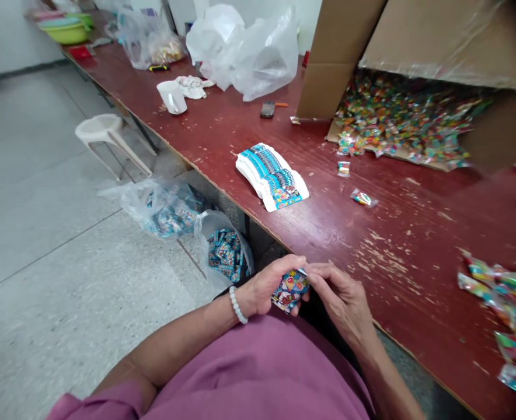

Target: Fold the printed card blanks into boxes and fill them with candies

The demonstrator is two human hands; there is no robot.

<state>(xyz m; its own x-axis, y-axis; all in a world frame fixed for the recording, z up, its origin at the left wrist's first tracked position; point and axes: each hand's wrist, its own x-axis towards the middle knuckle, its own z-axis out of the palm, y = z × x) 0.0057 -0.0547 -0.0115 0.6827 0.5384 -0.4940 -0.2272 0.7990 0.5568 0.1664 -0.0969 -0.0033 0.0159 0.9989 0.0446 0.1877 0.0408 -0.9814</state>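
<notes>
A small printed box (289,290) lies in my left hand (270,286), whose fingers wrap round it just off the table's front edge. My right hand (339,294) has its thumb and fingertips pressed at the box's upper right end. Ahead of my hands, a fanned stack of flat blue and white cartons (271,175) rests on the red table (328,227). Two wrapped candy packets, one (344,168) nearer the carton box and one (363,198) closer to me, lie right of the stack.
A large cardboard box (332,58) spills wrapped candies (407,122) at the back right. More packets (512,315) lie at the right. A bag-lined bin of filled boxes (227,254) stands below the edge, beside a plastic bag (166,207). A white mug (171,97) and stool (104,131) are farther left.
</notes>
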